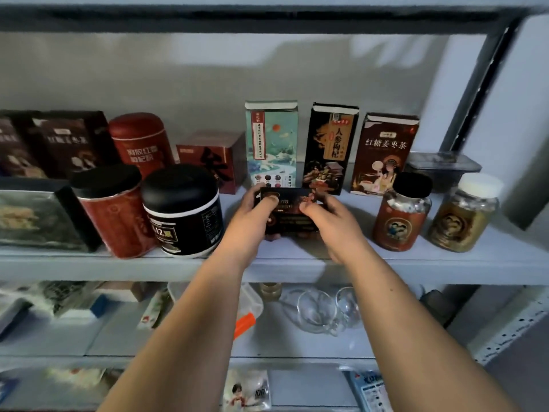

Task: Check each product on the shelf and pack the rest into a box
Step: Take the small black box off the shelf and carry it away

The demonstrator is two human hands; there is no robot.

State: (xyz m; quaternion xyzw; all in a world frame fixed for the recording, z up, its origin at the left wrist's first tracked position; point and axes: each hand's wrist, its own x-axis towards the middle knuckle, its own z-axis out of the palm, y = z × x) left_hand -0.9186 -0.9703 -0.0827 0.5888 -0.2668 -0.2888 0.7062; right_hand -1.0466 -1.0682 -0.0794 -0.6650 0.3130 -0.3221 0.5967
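A small black box with gold and red print (289,214) is held in both hands just above the middle of the shelf board (297,264). My left hand (252,217) grips its left side with the thumb on top. My right hand (332,221) grips its right side the same way. Behind the box stand three tall cartons: a teal one (271,142), a black one (331,148) and a dark red one (384,153).
Left of my hands stand a black tub (182,211), a red jar with black lid (114,211), a red tin (139,142), a red box (212,160) and dark cartons. Two clear jars (401,215) (465,212) stand at right. Glass cups (322,310) sit on the shelf below.
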